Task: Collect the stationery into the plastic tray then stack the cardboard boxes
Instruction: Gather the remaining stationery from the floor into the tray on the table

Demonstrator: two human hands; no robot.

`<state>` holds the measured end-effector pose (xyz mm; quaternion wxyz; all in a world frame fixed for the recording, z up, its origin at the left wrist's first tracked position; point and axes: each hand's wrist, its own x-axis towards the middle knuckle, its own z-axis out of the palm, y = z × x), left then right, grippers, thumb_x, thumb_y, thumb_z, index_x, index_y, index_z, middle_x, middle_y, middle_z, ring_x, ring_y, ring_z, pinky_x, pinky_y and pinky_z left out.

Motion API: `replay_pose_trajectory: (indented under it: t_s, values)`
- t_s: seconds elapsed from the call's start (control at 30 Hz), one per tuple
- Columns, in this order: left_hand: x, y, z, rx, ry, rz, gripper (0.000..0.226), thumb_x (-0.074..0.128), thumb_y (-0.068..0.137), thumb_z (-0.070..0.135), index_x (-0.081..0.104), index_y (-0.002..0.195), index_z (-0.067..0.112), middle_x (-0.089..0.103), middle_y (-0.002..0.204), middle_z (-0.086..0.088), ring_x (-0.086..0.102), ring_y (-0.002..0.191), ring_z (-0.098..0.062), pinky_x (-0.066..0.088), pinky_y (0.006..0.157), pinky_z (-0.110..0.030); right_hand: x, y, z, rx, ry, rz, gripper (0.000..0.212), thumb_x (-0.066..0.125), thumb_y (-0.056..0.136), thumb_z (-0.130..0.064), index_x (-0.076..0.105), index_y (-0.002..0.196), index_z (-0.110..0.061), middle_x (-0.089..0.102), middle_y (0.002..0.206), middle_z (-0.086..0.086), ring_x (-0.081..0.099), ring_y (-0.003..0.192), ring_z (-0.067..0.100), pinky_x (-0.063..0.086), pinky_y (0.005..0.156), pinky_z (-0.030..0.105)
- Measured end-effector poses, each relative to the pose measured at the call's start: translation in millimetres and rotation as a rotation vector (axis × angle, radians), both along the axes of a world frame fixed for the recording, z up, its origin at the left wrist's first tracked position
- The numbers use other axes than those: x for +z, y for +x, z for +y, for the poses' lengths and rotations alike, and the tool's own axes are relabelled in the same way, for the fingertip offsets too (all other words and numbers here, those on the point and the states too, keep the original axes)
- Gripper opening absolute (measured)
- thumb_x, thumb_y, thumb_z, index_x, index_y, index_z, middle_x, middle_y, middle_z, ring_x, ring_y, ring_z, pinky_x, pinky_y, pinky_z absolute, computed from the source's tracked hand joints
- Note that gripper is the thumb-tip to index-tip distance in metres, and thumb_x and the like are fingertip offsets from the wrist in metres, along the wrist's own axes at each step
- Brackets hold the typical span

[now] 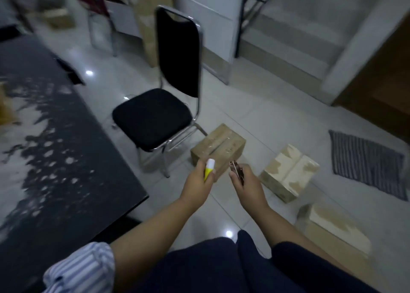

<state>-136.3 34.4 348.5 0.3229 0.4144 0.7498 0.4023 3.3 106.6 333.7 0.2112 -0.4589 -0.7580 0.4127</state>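
Cardboard boxes (218,147) closed, apart on floor (266,106)

The pale tiled floor (255,106) is glossy, with lamp glints mirrored in it. The black chair with a tubular frame (153,117) is made of polished chrome metal and matt cloth padding. The brown cardboard box nearest the chair (218,145) is matt, with a shinier tape strip. Smooth plastic is shown by the yellow-and-white tube (209,169). The small dark tool (237,170) looks metallic. The grey striped floor mat (366,162) is coarsely woven cloth. The dark tabletop (55,137) is polished and reflective.

Blue-striped white sleeve (82,268), dark navy trousers (199,268).
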Motion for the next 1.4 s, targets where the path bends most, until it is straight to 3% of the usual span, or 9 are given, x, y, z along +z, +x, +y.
replay_pose_trajectory:
  t_s: [0.1,0.23,0.43,0.67,0.8,0.97,1.1,1.27,1.4]
  values:
    - [16,-27,-53,0.130,0.032,0.020,0.033,0.044,0.097,0.030,0.040,0.129,0.031,0.052,0.078,0.014,0.053,0.069,-0.004,0.048,0.070,-0.030,22,-39,-23,0.164,-0.008,0.065,0.011,0.049,0.095,-0.031,0.050,0.102,-0.023,0.060,0.091,-0.006,0.056,0.079,0.004,0.040,0.062,0.014]
    - [31,-58,-105,0.319,0.045,0.022,0.034,0.045,0.097,0.028,0.039,0.130,0.033,0.059,0.087,-0.001,0.055,0.072,-0.014,0.050,0.071,-0.035,35,-91,-53,0.379,-0.035,0.080,0.013,0.050,0.095,-0.030,0.053,0.102,-0.020,0.063,0.091,-0.002,0.059,0.084,0.010,0.046,0.072,0.022]
    - [47,-95,-178,0.554,0.124,0.017,0.032,0.045,0.098,0.027,0.042,0.130,0.024,0.059,0.105,0.002,0.057,0.090,-0.013,0.047,0.078,-0.030,52,-169,-112,0.622,0.013,0.105,0.007,0.054,0.093,-0.027,0.052,0.094,-0.021,0.054,0.076,-0.011,0.052,0.069,0.003,0.038,0.060,0.013]
    - [54,-153,-279,0.797,0.116,0.012,0.033,0.041,0.099,0.027,0.042,0.132,0.025,0.057,0.120,-0.003,0.056,0.107,-0.018,0.039,0.079,-0.019,64,-263,-205,0.784,-0.213,0.078,0.004,0.052,0.094,-0.020,0.052,0.097,-0.017,0.055,0.079,-0.005,0.052,0.067,0.007,0.040,0.050,0.006]
    - [52,-188,-345,0.928,0.093,0.016,0.039,0.039,0.100,0.019,0.038,0.138,0.025,0.045,0.139,0.004,0.043,0.127,-0.012,0.034,0.096,-0.018,64,-311,-267,0.848,-0.286,0.011,0.015,0.052,0.094,-0.017,0.053,0.107,-0.010,0.055,0.085,0.000,0.052,0.069,0.007,0.041,0.049,0.007]
    - [43,-224,-413,1.013,-0.020,0.101,0.049,0.038,0.099,0.010,0.028,0.147,0.015,0.030,0.153,-0.001,0.029,0.139,-0.016,0.022,0.102,-0.013,57,-358,-324,0.938,-0.271,-0.077,0.016,0.054,0.093,-0.020,0.054,0.104,-0.007,0.058,0.090,0.004,0.056,0.082,0.020,0.042,0.062,0.024]
    - [41,-248,-452,1.055,-0.129,0.147,0.054,0.041,0.097,0.006,0.026,0.148,0.013,0.035,0.147,-0.010,0.035,0.135,-0.024,0.028,0.108,-0.025,49,-385,-354,0.940,-0.257,-0.081,0.020,0.057,0.091,-0.019,0.054,0.108,-0.008,0.052,0.085,-0.002,0.051,0.082,0.016,0.039,0.062,0.024]
    - [46,-279,-473,1.142,-0.229,0.248,0.043,0.052,0.091,0.007,0.049,0.134,0.012,0.053,0.131,-0.010,0.050,0.120,-0.024,0.040,0.100,-0.031,45,-405,-370,0.986,-0.216,-0.070,0.026,0.059,0.091,-0.017,0.056,0.115,-0.009,0.056,0.094,0.001,0.053,0.083,0.014,0.041,0.064,0.021]
    - [38,-289,-477,1.165,-0.268,0.262,0.037,0.055,0.091,0.011,0.054,0.129,0.012,0.053,0.129,-0.009,0.052,0.117,-0.023,0.043,0.101,-0.035,42,-420,-371,1.098,-0.106,-0.086,0.030,0.058,0.091,-0.019,0.056,0.120,-0.011,0.057,0.107,0.001,0.055,0.100,0.019,0.039,0.082,0.024]
